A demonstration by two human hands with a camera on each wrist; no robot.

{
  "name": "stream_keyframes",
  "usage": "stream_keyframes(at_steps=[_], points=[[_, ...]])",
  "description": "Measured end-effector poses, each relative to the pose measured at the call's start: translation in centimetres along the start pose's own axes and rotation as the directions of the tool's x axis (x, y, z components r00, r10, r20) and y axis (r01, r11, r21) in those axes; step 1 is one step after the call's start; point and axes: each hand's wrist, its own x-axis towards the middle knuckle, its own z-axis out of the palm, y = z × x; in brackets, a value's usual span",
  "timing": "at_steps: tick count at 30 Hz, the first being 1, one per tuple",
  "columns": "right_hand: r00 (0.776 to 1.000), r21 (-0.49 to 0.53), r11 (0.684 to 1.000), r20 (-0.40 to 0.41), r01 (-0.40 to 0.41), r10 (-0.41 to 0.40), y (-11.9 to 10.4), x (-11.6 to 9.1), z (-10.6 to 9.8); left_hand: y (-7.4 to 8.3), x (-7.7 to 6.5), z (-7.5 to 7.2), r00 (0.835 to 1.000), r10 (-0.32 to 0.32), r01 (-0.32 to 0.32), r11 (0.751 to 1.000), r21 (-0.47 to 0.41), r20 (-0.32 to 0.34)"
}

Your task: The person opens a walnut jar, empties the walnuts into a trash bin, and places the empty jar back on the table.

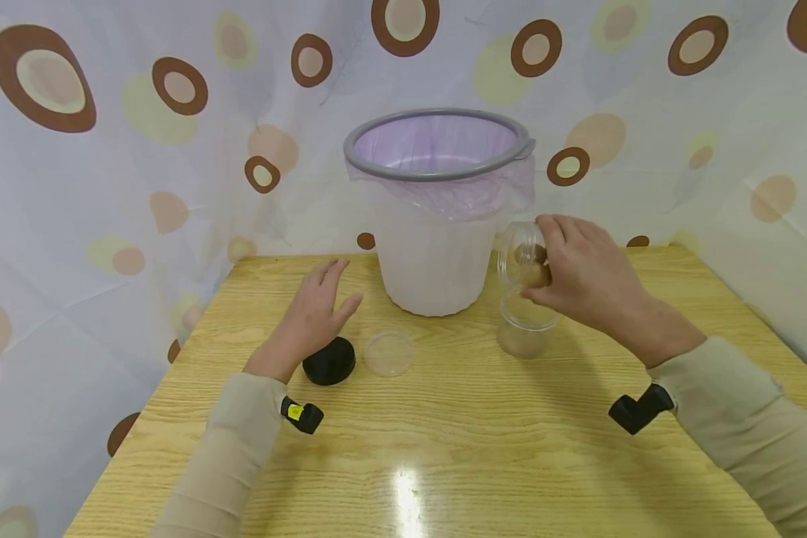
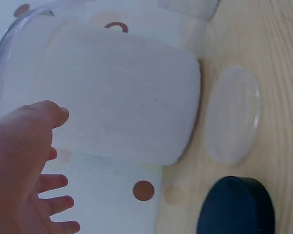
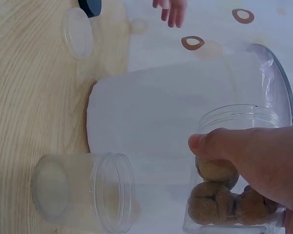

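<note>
My right hand (image 1: 588, 273) grips a clear plastic jar (image 1: 516, 254) without a lid. The jar is tilted, its mouth toward the left in the head view. Several brown, round, walnut-like pieces (image 3: 212, 202) lie inside it. Just below is a second clear jar (image 1: 526, 336), upright and lidless on the table. My left hand (image 1: 312, 314) hovers with fingers spread, holding nothing. Under its wrist sits a black lid (image 1: 329, 362), and beside that lies a thin clear disc (image 1: 389, 353).
A white bin (image 1: 437, 261) with a grey rim and a purple liner stands at the back of the wooden table (image 1: 444, 448). Behind it hangs a white curtain (image 1: 202, 164) with brown and yellow spots.
</note>
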Motion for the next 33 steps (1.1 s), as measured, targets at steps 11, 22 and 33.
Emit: stream_keyframes(at_steps=[11,22,33], points=[[1.0,-0.004,1.0,-0.019,-0.001,0.001,0.8,0.4,-0.9,2.0,2.3,-2.9,0.997,0.024,-0.028,0.998,-0.055,-0.069],[1.0,-0.019,0.999,-0.016,-0.026,0.026,1.5,1.1,-2.5,3.6,4.7,-5.8,0.984,0.047,-0.06,0.996,-0.072,-0.171],[1.0,-0.047,0.999,-0.012,-0.028,0.028,2.2,2.2,-4.0,5.4,8.2,-8.3,0.982,0.034,-0.039,0.999,-0.026,-0.187]])
